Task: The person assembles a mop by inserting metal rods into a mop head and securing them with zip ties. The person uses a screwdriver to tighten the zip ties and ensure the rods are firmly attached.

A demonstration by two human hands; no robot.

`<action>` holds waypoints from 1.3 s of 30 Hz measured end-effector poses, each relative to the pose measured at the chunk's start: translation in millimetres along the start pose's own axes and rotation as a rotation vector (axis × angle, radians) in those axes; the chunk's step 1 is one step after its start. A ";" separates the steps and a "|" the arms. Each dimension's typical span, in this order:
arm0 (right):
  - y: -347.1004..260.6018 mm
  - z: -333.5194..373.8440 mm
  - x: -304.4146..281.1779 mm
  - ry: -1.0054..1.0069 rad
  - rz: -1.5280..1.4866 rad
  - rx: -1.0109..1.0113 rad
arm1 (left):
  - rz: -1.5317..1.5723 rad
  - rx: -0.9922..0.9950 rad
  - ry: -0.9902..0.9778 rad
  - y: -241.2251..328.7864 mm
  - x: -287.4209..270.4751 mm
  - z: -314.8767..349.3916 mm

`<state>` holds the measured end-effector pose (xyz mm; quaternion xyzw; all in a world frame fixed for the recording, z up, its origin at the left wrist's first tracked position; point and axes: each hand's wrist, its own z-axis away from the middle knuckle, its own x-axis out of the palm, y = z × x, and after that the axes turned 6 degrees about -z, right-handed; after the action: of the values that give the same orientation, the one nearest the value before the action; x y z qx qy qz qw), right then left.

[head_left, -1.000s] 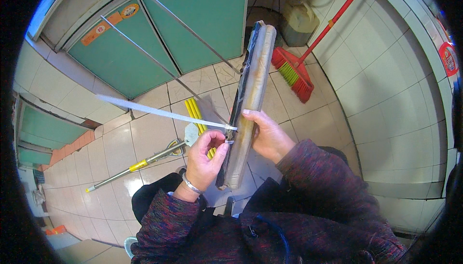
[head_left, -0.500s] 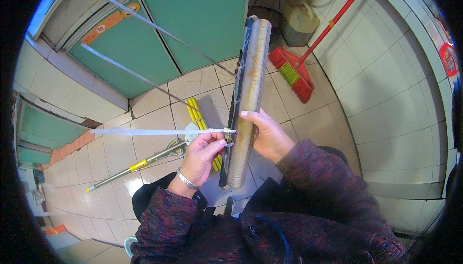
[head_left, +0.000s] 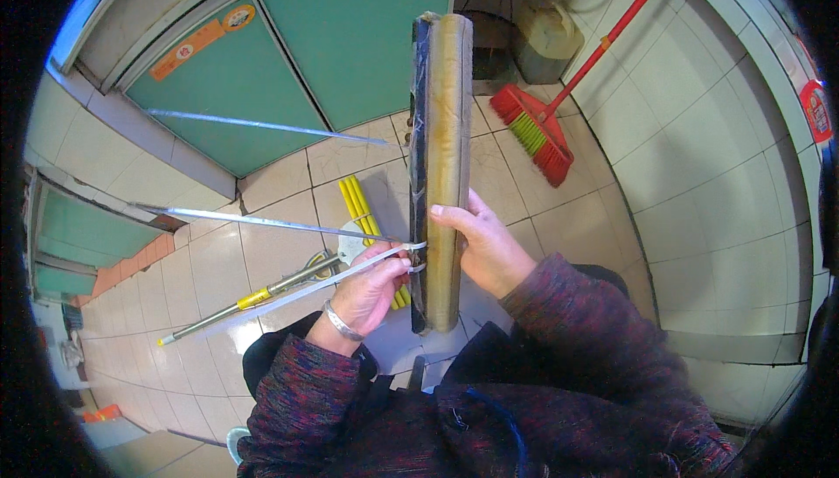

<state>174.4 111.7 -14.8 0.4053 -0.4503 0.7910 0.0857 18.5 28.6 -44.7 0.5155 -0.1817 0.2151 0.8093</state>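
Observation:
A long yellowish sponge mop head (head_left: 447, 128) with a dark backing strip stands nearly upright in front of me. My right hand (head_left: 491, 249) grips it from the right, thumb laid across the sponge face. At its lower left edge, the fingers of my left hand (head_left: 365, 293) pinch a white cable tie (head_left: 306, 296) beside the backing; its tail slants down left over my fingers. Two more long thin ties, an upper tie (head_left: 262, 126) and a middle tie (head_left: 262, 221), stick out to the left from the backing. What lies under my left fingertips is partly hidden.
On the tiled floor lies a metal mop pole (head_left: 253, 299) with a yellow grip, beside yellow rollers (head_left: 357, 198). A red broom (head_left: 542, 128) leans at the right wall. Behind it stand a plastic jug (head_left: 548, 41) and green cabinet doors (head_left: 367, 32).
The mop head has tilted from leaning right to nearly upright. The tie ends have swung downward, and the tie at my left hand now slants down left. Both hands keep their hold.

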 end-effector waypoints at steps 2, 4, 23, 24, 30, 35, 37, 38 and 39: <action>2.5 -1.5 -3.5 0.024 -0.008 -0.007 | -0.022 0.007 -0.007 -0.5 -0.4 -1.5; 3.8 -1.5 -4.9 0.041 -0.024 -0.008 | -0.060 0.018 -0.006 -3.3 -3.7 -4.3; 10.2 -5.9 -12.8 0.148 -0.070 0.041 | -0.708 0.359 0.158 -19.9 3.1 -5.8; 10.3 -5.9 -14.2 0.156 -0.078 0.055 | -0.711 0.347 0.158 -16.4 5.0 -4.4; 17.0 -8.0 -23.5 0.175 -0.110 0.160 | -0.705 0.256 0.127 -12.6 1.3 -4.8; 22.7 -8.4 -29.0 0.197 -0.129 0.202 | -0.712 0.225 0.108 -16.1 -1.3 -6.1; 25.4 -9.8 -32.2 0.187 -0.135 0.212 | -0.720 0.204 0.091 -17.6 -3.7 -7.8; 26.2 -10.1 -32.8 0.178 -0.132 0.209 | -0.711 0.220 0.099 -18.0 -3.1 -7.7; 26.9 -10.3 -33.2 0.170 -0.128 0.207 | -0.701 0.236 0.106 -18.8 -1.7 -7.5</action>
<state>177.0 111.8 -58.7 0.3716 -0.3308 0.8575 0.1315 27.7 28.1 -62.8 0.6241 0.0741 -0.0294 0.7772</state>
